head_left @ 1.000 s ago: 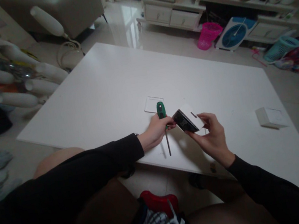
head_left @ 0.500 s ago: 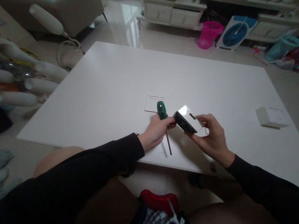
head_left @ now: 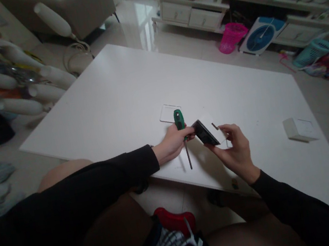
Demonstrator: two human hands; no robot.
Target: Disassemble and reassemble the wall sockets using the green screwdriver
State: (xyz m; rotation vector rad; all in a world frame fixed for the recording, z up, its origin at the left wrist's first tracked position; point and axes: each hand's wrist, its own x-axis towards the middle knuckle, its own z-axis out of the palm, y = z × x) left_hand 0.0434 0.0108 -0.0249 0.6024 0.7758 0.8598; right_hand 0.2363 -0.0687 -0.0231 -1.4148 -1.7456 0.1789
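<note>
A screwdriver with a green handle (head_left: 179, 119) is gripped in my left hand (head_left: 172, 142), its thin shaft pointing down over the table. The left thumb and fingertips also reach the near left corner of a square white panel with a black back (head_left: 206, 133). My right hand (head_left: 234, 149) pinches that panel from the right, thumb below and fingers on the far side. The panel is held tilted above the table, its black side facing left and toward me. A small dark slot shows on its white face. Behind the screwdriver lies a thin rectangular frame (head_left: 166, 114), partly covered by the handle.
The white table (head_left: 120, 88) spreads beneath my hands. A white box-like piece (head_left: 300, 129) sits near its right edge. On the floor beyond are a pink basket (head_left: 232, 37), a blue-and-white fan (head_left: 260, 36) and a teal basket (head_left: 313, 52). Something red (head_left: 175, 221) is below the near edge.
The panel has turned so that more of its black side shows and its white face catches less light. The screwdriver's handle has shifted slightly right, and its shaft leans a little more.
</note>
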